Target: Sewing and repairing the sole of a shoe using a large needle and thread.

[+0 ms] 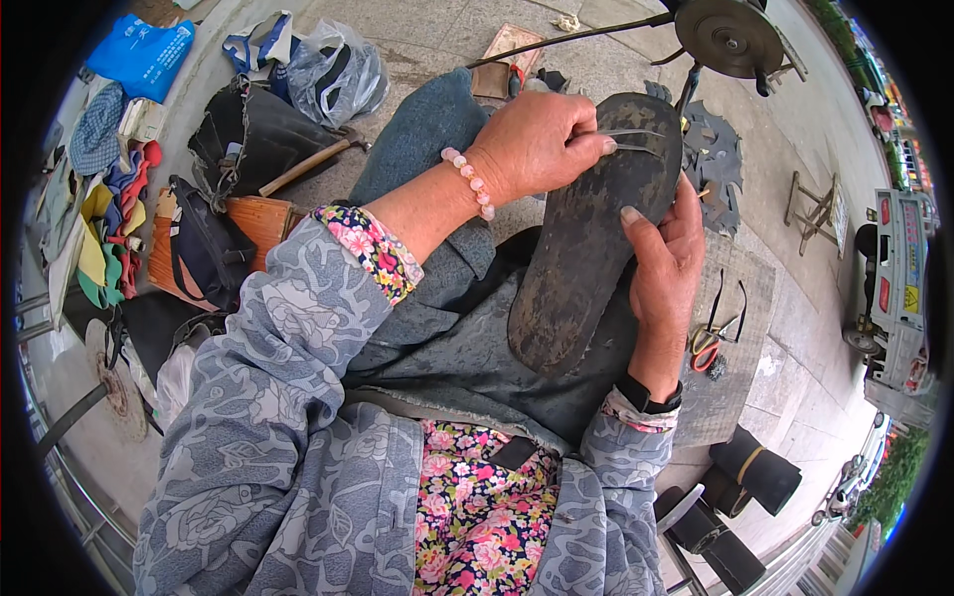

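On the lap, a worn dark sole [586,238] lies underside up, scuffed grey; the right hand [668,260] grips its edge while the left hand [537,142] pinches pale thread [636,139] at the toe. Upper left, a blue bag [146,55] sits beside a clear plastic bag [338,74].
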A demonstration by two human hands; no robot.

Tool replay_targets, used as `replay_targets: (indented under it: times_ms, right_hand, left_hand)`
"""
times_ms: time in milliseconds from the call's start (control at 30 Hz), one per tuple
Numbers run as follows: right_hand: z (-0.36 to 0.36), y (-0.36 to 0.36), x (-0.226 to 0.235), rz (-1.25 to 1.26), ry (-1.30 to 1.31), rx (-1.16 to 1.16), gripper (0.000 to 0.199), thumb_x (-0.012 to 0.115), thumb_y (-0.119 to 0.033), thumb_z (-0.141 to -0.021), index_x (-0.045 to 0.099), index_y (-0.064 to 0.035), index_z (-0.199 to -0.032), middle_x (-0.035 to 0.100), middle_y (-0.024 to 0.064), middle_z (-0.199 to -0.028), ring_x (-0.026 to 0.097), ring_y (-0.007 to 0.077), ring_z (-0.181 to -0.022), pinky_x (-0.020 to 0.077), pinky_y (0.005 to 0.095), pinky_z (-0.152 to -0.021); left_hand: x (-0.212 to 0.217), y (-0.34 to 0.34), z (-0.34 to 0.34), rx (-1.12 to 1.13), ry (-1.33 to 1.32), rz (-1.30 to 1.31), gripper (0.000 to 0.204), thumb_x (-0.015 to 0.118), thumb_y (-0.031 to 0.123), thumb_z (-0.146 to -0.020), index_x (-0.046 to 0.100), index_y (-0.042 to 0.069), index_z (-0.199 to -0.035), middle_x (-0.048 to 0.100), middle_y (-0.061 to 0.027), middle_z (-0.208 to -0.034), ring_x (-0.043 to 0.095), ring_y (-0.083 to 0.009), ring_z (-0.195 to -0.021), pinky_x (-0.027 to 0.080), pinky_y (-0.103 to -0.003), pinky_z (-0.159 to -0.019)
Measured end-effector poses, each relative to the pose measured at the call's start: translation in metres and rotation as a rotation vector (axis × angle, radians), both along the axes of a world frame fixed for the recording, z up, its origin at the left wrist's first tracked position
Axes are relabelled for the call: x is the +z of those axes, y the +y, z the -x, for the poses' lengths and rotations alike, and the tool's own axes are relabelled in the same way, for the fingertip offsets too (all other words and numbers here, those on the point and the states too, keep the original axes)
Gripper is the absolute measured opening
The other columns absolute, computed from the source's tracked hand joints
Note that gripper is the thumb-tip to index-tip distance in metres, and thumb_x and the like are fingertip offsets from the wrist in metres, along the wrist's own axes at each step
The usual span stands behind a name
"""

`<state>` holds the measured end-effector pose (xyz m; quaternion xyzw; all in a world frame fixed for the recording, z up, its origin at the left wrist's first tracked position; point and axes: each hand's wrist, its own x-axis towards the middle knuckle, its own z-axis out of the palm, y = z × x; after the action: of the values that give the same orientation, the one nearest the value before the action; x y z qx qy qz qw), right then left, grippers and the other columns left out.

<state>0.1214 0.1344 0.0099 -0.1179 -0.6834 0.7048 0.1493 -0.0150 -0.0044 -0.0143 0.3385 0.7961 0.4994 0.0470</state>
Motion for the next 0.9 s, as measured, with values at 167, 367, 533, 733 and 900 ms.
replay_targets:
  times_ms: [167, 367, 533, 733, 900]
  right_hand:
    - [-0.0007, -0.0002, 0.0004, 0.015, -0.008, 0.005, 0.061, 0.057, 0.003, -0.085, 0.039, 0.0067, -0.143, 0.064, 0.0146, -0.12, 0.062, 0.0178, -0.109, 0.0471, 0.0311, -0.096]
    - [-0.0017, 0.0004, -0.0012, -0.001, -0.013, 0.003, 0.062, 0.057, 0.002, -0.085, 0.039, 0.0067, -0.144, 0.064, 0.0147, -0.12, 0.062, 0.0179, -0.109, 0.0471, 0.0313, -0.096]
    - [-0.0017, 0.0002, -0.0004, -0.014, -0.016, 0.001, 0.062, 0.057, 0.002, -0.085, 0.039, 0.0066, -0.144, 0.064, 0.0146, -0.12, 0.062, 0.018, -0.109, 0.0469, 0.0315, -0.096]
    - [-0.0011, 0.0002, 0.0005, -0.034, -0.025, 0.01, 0.061, 0.057, 0.002, -0.085, 0.039, 0.0062, -0.144, 0.064, 0.014, -0.121, 0.061, 0.0177, -0.109, 0.0464, 0.0308, -0.096]
    - [-0.0003, 0.0007, -0.0015, -0.028, -0.01, 0.011, 0.061, 0.057, 0.003, -0.085, 0.039, 0.0062, -0.144, 0.063, 0.0133, -0.121, 0.061, 0.017, -0.109, 0.0462, 0.0303, -0.096]
  left_hand:
    - [0.0014, -0.0002, -0.0007, 0.002, 0.0, 0.01, 0.031, 0.074, 0.029, -0.085, 0.063, 0.002, -0.073, 0.064, -0.0133, -0.063, 0.063, -0.0295, -0.058, 0.05, -0.04, -0.058]
    - [0.002, -0.0006, -0.0015, 0.003, -0.02, 0.018, 0.031, 0.074, 0.028, -0.085, 0.063, 0.003, -0.071, 0.063, -0.0124, -0.061, 0.063, -0.0276, -0.056, 0.049, -0.039, -0.057]
    - [0.0016, 0.0, -0.0012, 0.005, -0.003, 0.023, 0.031, 0.074, 0.029, -0.086, 0.063, 0.003, -0.071, 0.063, -0.0122, -0.06, 0.062, -0.0273, -0.055, 0.049, -0.039, -0.056]
    - [-0.006, -0.0005, 0.0003, -0.029, 0.046, -0.029, 0.03, 0.07, 0.023, -0.091, 0.058, 0.002, -0.074, 0.053, -0.0025, -0.056, 0.045, -0.0071, -0.051, 0.037, -0.028, -0.047]
    - [-0.006, -0.0008, 0.0004, -0.04, 0.045, -0.042, 0.031, 0.07, 0.022, -0.092, 0.056, 0.002, -0.073, 0.051, -0.0013, -0.056, 0.044, -0.0063, -0.052, 0.037, -0.028, -0.048]
